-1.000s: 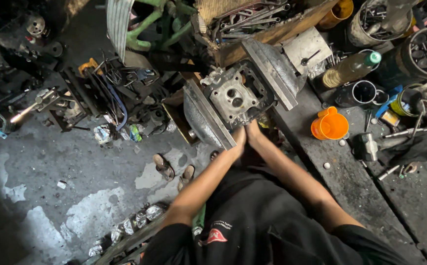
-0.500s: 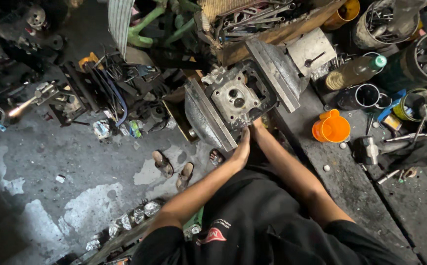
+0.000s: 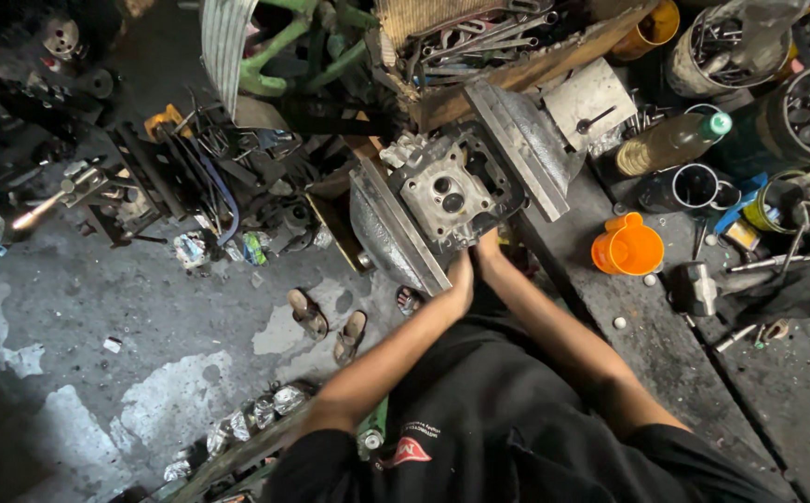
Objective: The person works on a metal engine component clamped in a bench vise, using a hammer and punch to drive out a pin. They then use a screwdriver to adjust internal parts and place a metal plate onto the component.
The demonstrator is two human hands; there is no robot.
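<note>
A grey metal engine part [image 3: 450, 193], blocky with round bores in its top face, is sitting just above the centre of the frame, clamped between the two long steel jaws of a bench vise [image 3: 396, 235]. One vise plate is lying along its lower left side and the other is running along its upper right side.

Both hands are meeting at the near edge of this part. The left hand [image 3: 461, 279] is pressing against the lower end of the vise plate, and the right hand [image 3: 491, 251] is lying just beside it, touching the part's lower corner. The fingers are tucked under the metal, so I cannot tell whether either hand is gripping or merely resting there.

To the right, an orange plastic jug [image 3: 627, 247] is standing on the dark workbench [image 3: 666, 363], with a green-capped bottle [image 3: 670, 142] lying above it and a hammer [image 3: 703, 287] lying to its right. A wooden tray of wrenches [image 3: 479, 47] is filling the top centre. On the wet concrete floor [image 3: 98, 317] at lower left, a pair of sandals [image 3: 329, 321] is lying near scattered tools.
</note>
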